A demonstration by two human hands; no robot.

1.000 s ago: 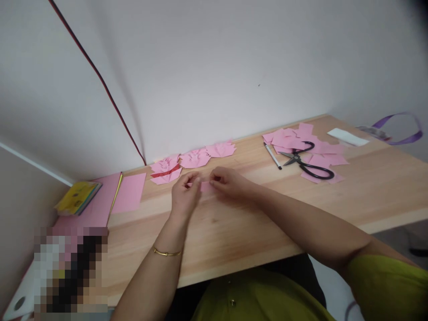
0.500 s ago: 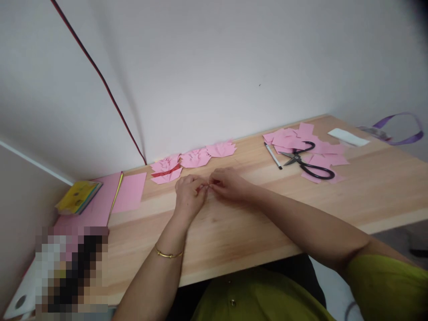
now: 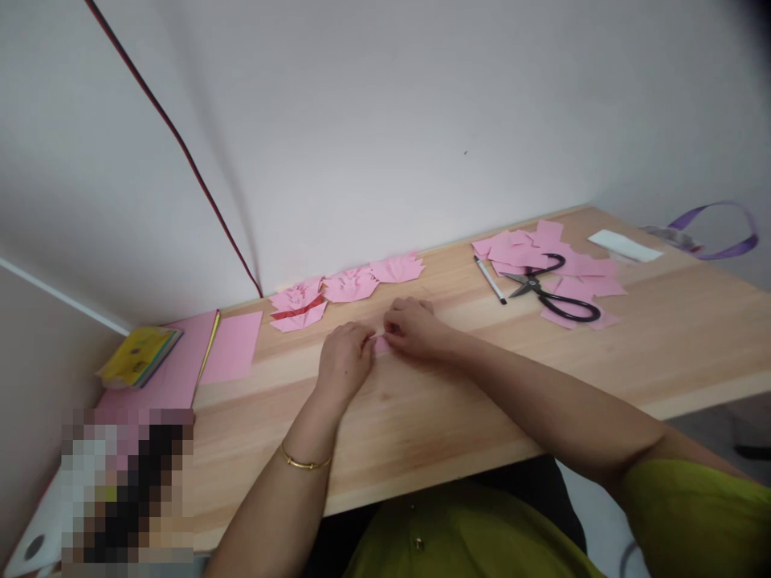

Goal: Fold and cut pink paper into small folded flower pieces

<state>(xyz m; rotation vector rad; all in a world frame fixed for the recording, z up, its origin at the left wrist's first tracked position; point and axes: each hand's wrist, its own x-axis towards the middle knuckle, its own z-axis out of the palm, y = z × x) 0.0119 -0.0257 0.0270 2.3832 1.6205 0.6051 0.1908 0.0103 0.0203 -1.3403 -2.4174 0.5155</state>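
Note:
Between my two hands is a small piece of pink paper [image 3: 381, 345], mostly hidden by the fingers. My left hand [image 3: 346, 357] is closed, pinching the paper's left side. From the right, my right hand [image 3: 415, 327] pinches it as well, with the fingers curled. Both hands rest low over the wooden table [image 3: 422, 417]. Just beyond them, along the wall, lie folded pink paper shapes [image 3: 351, 284], one of them crossed by a red strip [image 3: 298, 309].
At the right are black-handled scissors [image 3: 533, 285], a pen [image 3: 491, 281] and scattered pink paper pieces [image 3: 593, 286]. A white strip [image 3: 625, 246] lies farther right. Pink sheets [image 3: 232, 345], a yellow stick [image 3: 208, 349] and a yellow packet [image 3: 140, 356] occupy the left side.
My hands have moved slightly apart, the right one a little to the right. More of the pink paper shows between them now.

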